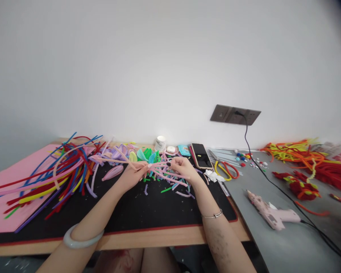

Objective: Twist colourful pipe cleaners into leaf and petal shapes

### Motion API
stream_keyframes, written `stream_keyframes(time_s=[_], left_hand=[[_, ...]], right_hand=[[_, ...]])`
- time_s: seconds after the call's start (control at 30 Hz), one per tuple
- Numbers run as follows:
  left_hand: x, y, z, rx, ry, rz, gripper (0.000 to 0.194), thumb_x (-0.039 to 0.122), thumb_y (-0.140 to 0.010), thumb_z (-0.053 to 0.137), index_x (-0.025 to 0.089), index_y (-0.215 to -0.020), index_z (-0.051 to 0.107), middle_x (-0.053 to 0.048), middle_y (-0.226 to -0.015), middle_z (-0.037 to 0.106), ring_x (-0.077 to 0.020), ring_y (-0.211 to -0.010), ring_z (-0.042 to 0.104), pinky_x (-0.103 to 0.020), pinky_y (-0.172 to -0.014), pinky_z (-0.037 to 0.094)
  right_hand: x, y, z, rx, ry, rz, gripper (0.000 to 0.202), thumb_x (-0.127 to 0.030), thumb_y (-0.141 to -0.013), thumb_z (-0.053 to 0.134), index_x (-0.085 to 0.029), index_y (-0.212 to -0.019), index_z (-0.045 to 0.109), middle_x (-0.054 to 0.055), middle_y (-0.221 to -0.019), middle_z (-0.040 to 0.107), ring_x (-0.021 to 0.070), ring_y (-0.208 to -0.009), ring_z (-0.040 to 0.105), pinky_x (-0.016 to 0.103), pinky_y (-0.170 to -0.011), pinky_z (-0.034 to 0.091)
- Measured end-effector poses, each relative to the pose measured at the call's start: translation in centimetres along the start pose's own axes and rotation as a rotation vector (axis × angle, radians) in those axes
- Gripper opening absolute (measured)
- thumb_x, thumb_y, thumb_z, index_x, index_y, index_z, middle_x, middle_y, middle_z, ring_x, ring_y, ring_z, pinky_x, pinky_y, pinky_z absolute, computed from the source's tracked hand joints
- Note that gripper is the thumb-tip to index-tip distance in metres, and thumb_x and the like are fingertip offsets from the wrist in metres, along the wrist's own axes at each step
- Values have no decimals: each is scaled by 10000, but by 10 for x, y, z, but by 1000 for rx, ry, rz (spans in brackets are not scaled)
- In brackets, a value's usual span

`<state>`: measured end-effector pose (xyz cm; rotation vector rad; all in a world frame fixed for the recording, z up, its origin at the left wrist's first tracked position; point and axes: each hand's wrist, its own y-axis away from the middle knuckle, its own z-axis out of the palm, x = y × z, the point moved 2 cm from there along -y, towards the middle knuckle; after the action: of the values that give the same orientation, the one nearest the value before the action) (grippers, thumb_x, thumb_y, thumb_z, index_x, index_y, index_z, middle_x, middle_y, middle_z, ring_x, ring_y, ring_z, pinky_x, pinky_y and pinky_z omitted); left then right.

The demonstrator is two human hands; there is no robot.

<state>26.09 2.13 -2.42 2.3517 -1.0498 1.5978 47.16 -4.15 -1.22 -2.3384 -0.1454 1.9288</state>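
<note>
Over the black mat [165,206], my left hand [135,175] has its fingers closed on pale pink pipe cleaners [159,164], which stretch out to both sides of it. To its right, my right hand [182,168] pinches the same pink strands with thumb and forefinger. A small gap separates the hands. Cut green, purple and pink pieces [166,189] lie under and around them. Behind my left hand are yellow, teal and green leaf-like loops [142,154]. A pink loop [113,173] rests left of it.
Many coloured pipe cleaners [59,170] cover the left side. A phone [201,156], scissors [230,170] and white tissue [213,176] lie right of the hands. A corded pink glue gun [272,214] and a red piece [299,185] sit on the grey surface [244,206].
</note>
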Motion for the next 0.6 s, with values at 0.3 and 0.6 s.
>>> stream_keyframes(time_s=[0.3, 0.6], left_hand=[[4, -5, 8, 235, 293, -16, 373, 462, -870, 486, 170, -646, 545, 30, -519, 480, -105, -450, 425, -248, -457, 332], [7, -2, 14, 249, 122, -25, 407, 447, -902, 426, 182, -610, 525, 31, -504, 463, -122, -481, 442, -261, -528, 357]], right_hand=[[10, -2, 5, 51, -481, 202, 301, -355, -735, 668, -182, -945, 540, -17, -653, 613, 85, -460, 510, 189, -409, 373], [18, -4, 22, -16, -378, 188, 397, -483, -673, 742, -164, -789, 535, -13, -630, 618, 68, -435, 498, 181, -397, 376]])
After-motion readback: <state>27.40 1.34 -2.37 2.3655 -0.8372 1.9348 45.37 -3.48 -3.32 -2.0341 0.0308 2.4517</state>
